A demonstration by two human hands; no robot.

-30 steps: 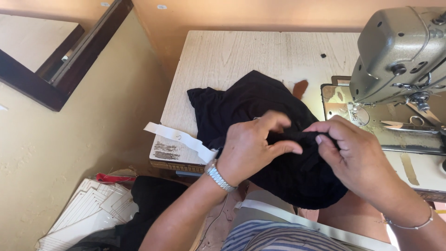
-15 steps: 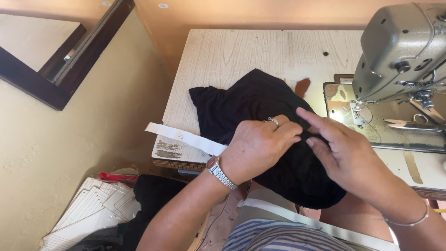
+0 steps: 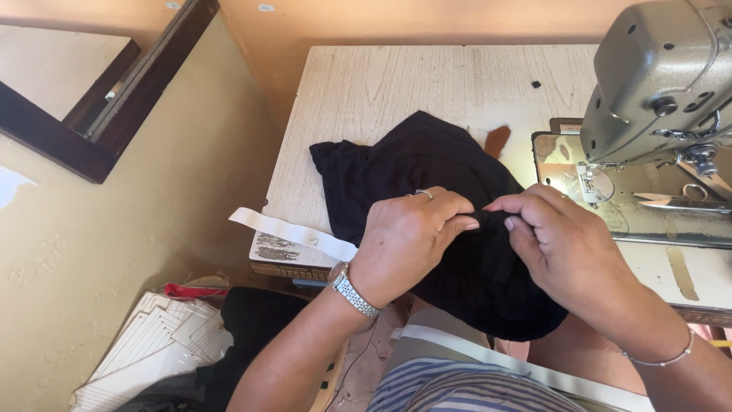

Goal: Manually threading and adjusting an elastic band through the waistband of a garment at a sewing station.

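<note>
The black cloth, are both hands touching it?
Touching. The head view shows the left hand and the right hand pinching the black cloth between fingertips, with no gap, on the table.

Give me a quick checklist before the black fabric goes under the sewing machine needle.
1. Left hand pinching the black fabric: ok.
2. Right hand pinching the same fold: ok.
3. Fabric under the sewing machine needle: not ok, it lies left of it.
4. Scissors off the sewing path: cannot tell.
5. White strip clear of the hands: ok, it hangs over the table edge.
</note>
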